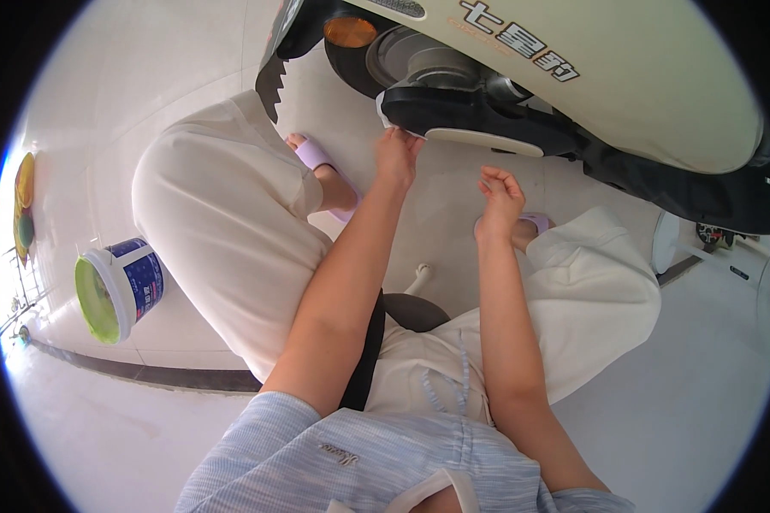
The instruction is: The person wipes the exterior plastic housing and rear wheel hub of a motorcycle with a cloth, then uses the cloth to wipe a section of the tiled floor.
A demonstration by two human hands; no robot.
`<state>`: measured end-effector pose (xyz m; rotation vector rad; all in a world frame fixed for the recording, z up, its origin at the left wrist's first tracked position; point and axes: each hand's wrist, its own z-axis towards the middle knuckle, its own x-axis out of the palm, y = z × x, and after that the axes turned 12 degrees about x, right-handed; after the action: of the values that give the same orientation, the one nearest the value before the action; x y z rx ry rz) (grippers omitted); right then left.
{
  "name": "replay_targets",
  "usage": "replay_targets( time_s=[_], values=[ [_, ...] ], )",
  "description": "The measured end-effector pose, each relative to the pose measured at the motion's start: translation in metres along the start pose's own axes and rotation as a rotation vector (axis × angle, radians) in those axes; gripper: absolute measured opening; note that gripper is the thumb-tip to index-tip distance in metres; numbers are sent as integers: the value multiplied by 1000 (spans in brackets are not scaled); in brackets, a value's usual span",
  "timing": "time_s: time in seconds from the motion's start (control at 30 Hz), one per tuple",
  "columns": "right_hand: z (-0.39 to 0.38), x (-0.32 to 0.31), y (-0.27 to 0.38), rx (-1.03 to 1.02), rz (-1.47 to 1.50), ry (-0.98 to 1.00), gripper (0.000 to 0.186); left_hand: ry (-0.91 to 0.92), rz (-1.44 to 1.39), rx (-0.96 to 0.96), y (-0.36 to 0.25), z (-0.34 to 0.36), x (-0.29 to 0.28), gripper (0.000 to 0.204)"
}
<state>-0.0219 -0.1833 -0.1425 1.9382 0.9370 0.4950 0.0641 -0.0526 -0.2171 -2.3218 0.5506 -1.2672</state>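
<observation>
White cloth (382,111) partly hidden behind black cover (428,109); scooter (624,94) cut off at top.

Bucket (121,295), one, white, standing, bright green showing at its mouth; label (144,275), dark blue, on the bucket's side; floor (145,94), pale, tiled, beneath and around the bucket; strip (180,377), dark, along the floor, below the bucket in view; object (26,205), yellow and green, kind unclear, above and left of the bucket; seat (415,313), dark, rounded, partly hidden, right of the bucket; disc (666,242), white, far right of the bucket
</observation>
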Motion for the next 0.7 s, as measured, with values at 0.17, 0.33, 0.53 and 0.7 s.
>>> replay_targets(
  time_s=[0.17, 0.33, 0.53, 0.7],
  values=[
    [0, 0, 2, 24, 20, -4, 19, 78, 230, -121, -8, 4, 3, 21],
    [-5, 6, 10, 35, 54, 0, 19, -9, 44, 114, -22, 8, -1, 21],
    [-4, 6, 15, 30, 86, -6, 19, -51, 512, 414, -47, -3, 22, 31],
    [-1, 7, 13, 23, 123, -6, 19, 97, 1114, 551, -50, -38, 49, 30]
  ],
)
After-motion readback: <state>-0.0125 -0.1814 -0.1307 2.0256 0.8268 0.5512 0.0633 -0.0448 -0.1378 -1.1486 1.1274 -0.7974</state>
